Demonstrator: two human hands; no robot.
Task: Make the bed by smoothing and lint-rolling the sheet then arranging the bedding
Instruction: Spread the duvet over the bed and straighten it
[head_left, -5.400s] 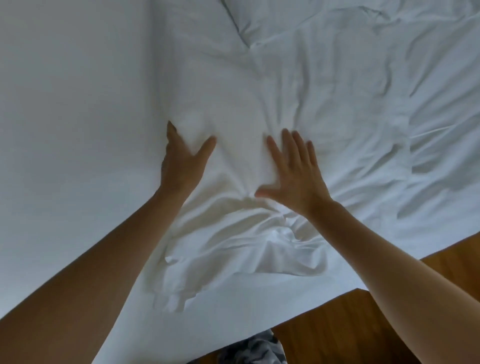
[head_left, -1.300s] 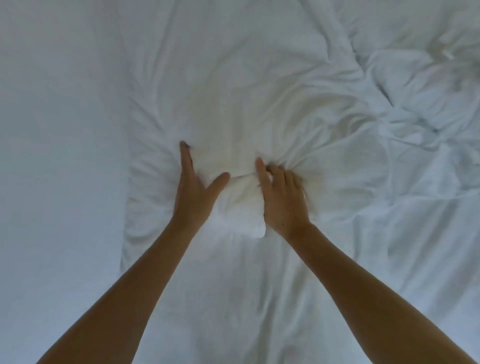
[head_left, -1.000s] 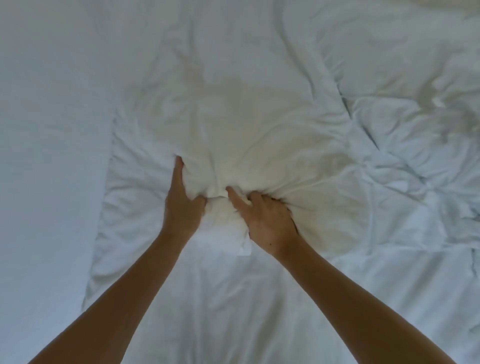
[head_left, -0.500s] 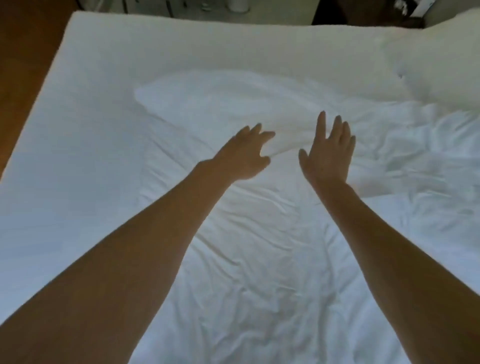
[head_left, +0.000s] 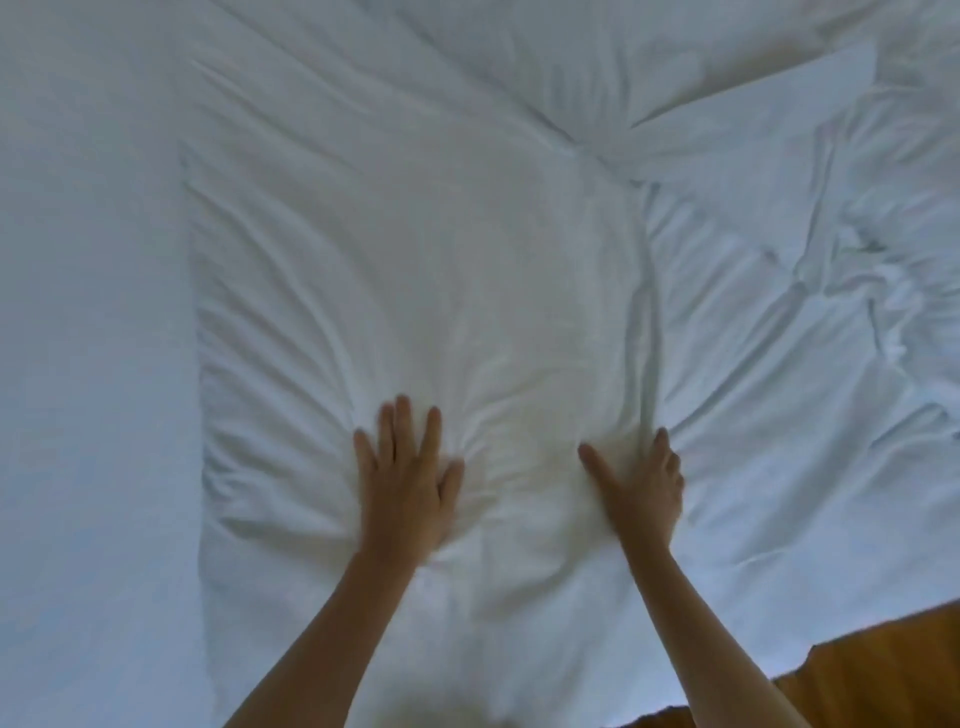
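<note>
Both palms press flat, fingers straight, gripping nothing: left hand (head_left: 408, 483) and right hand (head_left: 641, 486) on the rumpled white duvet (head_left: 415, 291) spread over the smooth white fitted sheet (head_left: 88, 364). Creases remain; no lint roller visible. Arranging looks midway.

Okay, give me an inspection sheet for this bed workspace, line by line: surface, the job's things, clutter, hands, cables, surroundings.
Surface: smooth white sheet covers the bed's left part.
Job's things: folded white duvet lies on the sheet, creased around the hands; more rumpled bedding to the right. No lint roller seen.
Clutter: nothing seen.
Hands: left hand pressed flat on the duvet, fingers spread; right hand resting on the duvet's right edge fold, fingers fairly straight.
Cables: nothing seen.
Surroundings: wooden floor at lower right, beyond the bed's edge.
</note>
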